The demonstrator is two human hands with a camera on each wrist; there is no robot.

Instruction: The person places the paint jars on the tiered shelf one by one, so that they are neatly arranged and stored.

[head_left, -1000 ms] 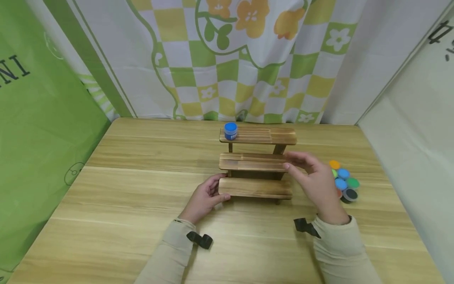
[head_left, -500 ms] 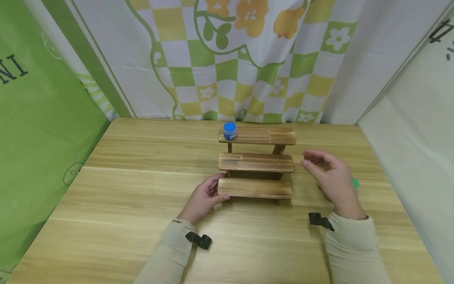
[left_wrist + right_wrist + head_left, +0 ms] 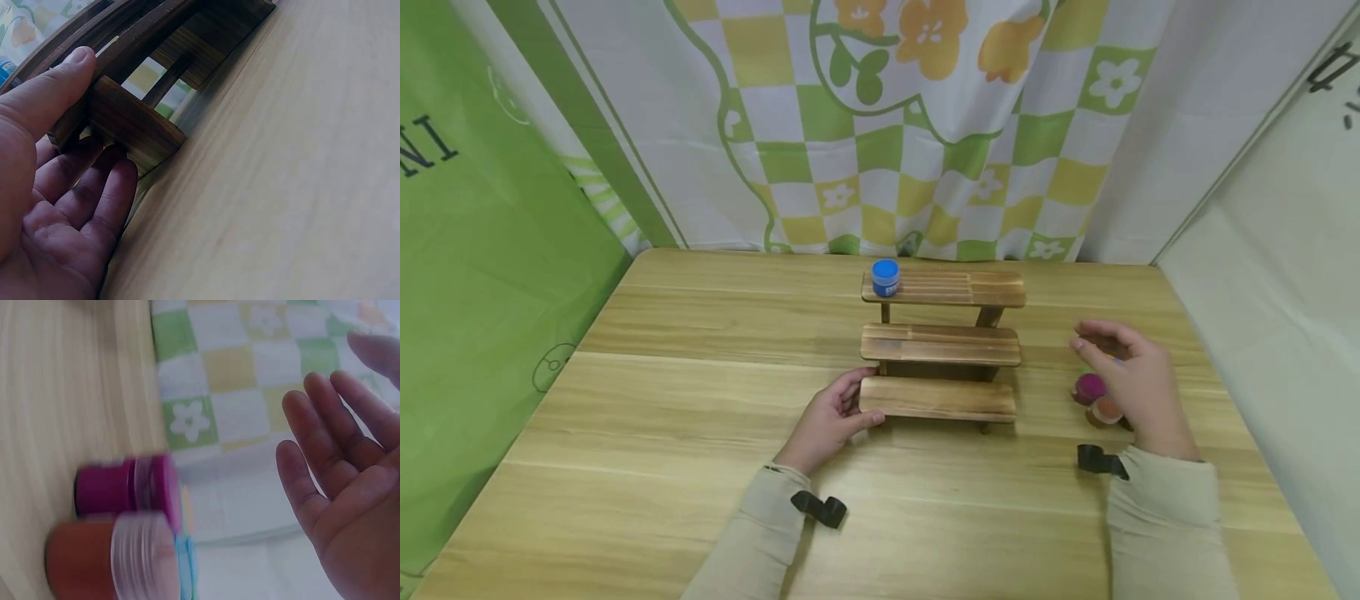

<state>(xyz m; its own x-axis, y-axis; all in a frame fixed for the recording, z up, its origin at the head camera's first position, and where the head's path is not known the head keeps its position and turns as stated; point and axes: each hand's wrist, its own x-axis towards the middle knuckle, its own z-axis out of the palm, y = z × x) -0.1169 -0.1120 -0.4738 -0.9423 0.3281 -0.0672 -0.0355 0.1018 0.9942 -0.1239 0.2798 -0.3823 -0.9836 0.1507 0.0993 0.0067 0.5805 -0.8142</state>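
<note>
A three-tier wooden display stand (image 3: 937, 400) stands mid-table. My left hand (image 3: 829, 423) holds its lowest tier at the left end. In the left wrist view the thumb lies along the front edge of the stand (image 3: 134, 125), and the fingers are against its side. A small blue paint jar (image 3: 886, 279) sits at the left end of the top tier. To the right of the stand, my right hand (image 3: 1138, 383) hovers over a group of paint jars with nothing in its fingers. Below it show a magenta jar (image 3: 125, 490) and an orange-brown jar (image 3: 84, 559); the hand hides most others.
The wooden table (image 3: 700, 433) runs back to a checked floral curtain (image 3: 925, 183). A green cloth (image 3: 490, 292) hangs on the left side and a pale wall covering (image 3: 1285, 250) on the right. Black straps are around both sleeved wrists.
My right hand has moved away from the stand's middle tier, rightward over the paint jars, uncovering the magenta and orange-brown ones. The left hand keeps its hold on the stand.
</note>
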